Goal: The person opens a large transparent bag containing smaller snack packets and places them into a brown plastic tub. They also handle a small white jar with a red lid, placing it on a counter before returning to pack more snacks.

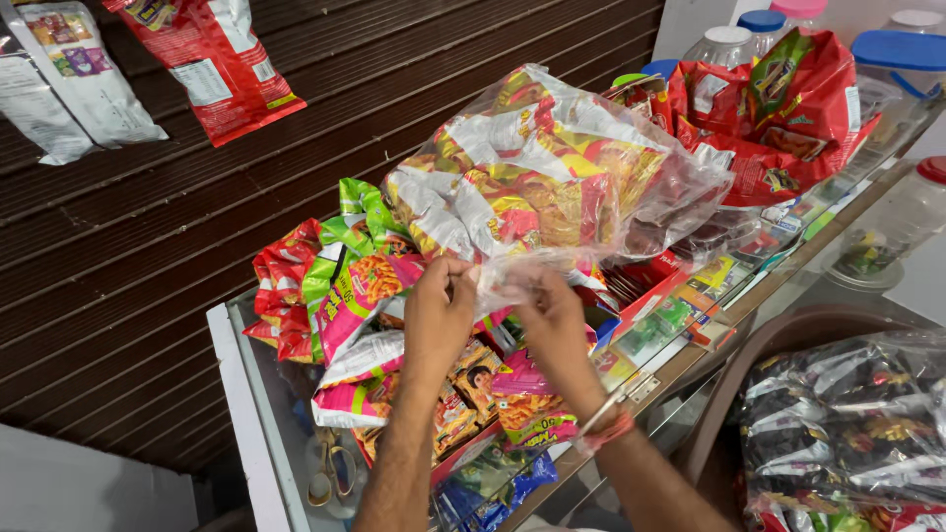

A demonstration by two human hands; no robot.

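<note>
clear bag (552, 167) on snack packets (355, 296), jars (729, 44) behind, scissors (330, 473) below.

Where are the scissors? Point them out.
The scissors lie at the lower left of the head view, under the glass counter top, just left of the left forearm and below the pink snack packets.

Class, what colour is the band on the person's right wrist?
The wrist band is orange-red, beside a thin silver bangle; the head view shows it best.

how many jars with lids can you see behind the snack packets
5, maybe more hidden: white-lidded jar, blue-lidded jar, pink-lidded jar and another white-lidded one along the top, plus a red-lidded jar at the right edge.
</note>
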